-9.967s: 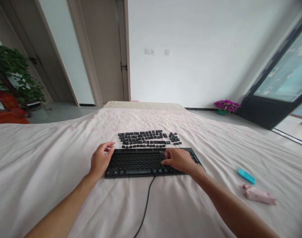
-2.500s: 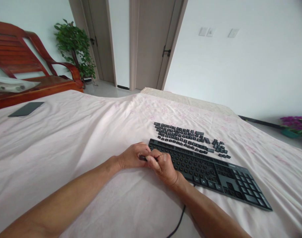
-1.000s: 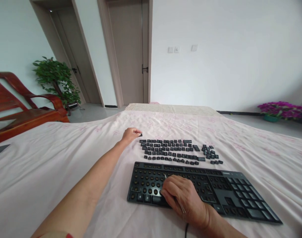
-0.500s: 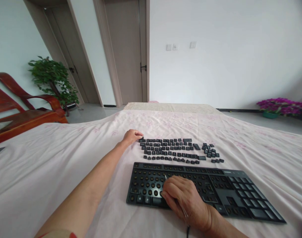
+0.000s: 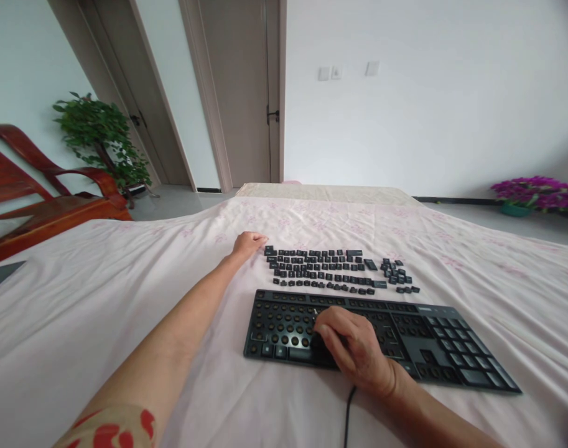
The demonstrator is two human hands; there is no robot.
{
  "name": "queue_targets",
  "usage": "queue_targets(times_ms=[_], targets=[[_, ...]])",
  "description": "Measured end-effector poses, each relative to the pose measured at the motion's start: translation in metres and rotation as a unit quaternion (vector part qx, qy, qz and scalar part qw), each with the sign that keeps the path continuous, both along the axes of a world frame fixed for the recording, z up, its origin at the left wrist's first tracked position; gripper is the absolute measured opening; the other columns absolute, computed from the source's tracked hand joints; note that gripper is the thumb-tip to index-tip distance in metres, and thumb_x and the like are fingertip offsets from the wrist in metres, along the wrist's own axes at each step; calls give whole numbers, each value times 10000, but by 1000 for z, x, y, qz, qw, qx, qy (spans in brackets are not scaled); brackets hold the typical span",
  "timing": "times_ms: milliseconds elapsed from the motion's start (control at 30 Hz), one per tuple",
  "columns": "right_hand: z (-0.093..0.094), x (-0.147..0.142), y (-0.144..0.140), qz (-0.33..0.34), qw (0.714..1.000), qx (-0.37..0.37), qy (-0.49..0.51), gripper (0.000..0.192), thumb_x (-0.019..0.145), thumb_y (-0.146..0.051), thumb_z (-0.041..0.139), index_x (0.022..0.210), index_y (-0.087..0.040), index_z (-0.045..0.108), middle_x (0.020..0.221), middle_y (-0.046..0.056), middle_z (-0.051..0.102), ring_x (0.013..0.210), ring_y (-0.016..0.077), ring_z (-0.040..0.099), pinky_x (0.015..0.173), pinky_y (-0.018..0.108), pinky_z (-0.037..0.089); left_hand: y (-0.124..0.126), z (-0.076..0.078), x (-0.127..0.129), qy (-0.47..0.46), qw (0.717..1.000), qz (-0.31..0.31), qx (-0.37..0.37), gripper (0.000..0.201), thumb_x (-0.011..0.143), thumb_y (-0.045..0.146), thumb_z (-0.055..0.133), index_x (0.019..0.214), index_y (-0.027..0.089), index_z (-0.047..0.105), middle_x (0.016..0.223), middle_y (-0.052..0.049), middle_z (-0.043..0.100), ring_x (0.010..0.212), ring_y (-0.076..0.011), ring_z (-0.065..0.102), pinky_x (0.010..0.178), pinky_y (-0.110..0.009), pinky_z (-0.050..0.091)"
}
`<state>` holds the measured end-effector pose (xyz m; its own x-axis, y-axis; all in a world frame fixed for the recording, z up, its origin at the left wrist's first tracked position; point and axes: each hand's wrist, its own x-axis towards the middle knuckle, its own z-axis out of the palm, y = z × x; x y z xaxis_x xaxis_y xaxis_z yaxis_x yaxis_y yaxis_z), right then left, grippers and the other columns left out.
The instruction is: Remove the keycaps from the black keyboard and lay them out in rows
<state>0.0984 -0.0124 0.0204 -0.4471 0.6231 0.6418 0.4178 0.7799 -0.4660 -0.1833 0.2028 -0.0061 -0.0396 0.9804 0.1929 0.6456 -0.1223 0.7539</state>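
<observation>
Since half a second ago the left hand (image 5: 249, 243) has set its keycap down and now rests loosely curled beside the rows of loose black keycaps (image 5: 333, 270). The right hand (image 5: 353, 348) lies fingers-bent on the stripped black plastic keyboard (image 5: 433, 339); can't tell if it grips anything. No lettering is readable. Pinkish wrinkled sheet (image 5: 78, 298) underneath.

Left arm stretched far forward toward frame centre, left hand (image 5: 249, 243) loosely curled, knuckles up. Right hand (image 5: 353, 348) lay lower centre, palm down, fingers bent.
</observation>
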Motion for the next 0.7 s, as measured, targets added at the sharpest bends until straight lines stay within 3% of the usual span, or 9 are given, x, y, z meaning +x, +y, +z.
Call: queue_targets(times_ms=[133, 300, 467, 700], targets=[[4, -3, -5, -50, 988, -123, 73, 318, 973, -336, 437, 772, -183, 629, 710, 42, 643, 592, 123, 585, 561, 229, 472, -37, 14, 1, -22, 999, 19, 43, 325, 823, 397, 591, 972, 164, 761, 968, -61, 765, 914, -217, 674, 763, -265, 475], [11, -21, -16, -38, 940, -288, 181, 432, 942, -491, 480, 691, -168, 618, 652, 33, 623, 499, 103, 565, 461, 204, 454, -125, 24, 15, -50, 995, -48, 74, 301, 840, 419, 604, 958, 193, 764, 1008, -42, 757, 929, -194, 669, 821, -257, 475], [11, -39, -23, -5, 929, -319, 189, 447, 927, -522, 496, 693, -163, 621, 655, 32, 617, 508, 103, 567, 469, 204, 456, -195, 24, 16, -24, 989, -133, 53, 234, 864, 362, 591, 917, 221, 770, 946, -38, 744, 864, -185, 650, 761, -267, 466], [11, -60, -26, 40, 941, -311, 127, 469, 947, -514, 459, 696, -163, 642, 672, 37, 618, 541, 109, 575, 499, 208, 456, -220, 7, -5, -21, 977, -212, 29, 258, 756, 416, 738, 940, 237, 768, 915, -49, 714, 841, -195, 606, 755, -292, 464]])
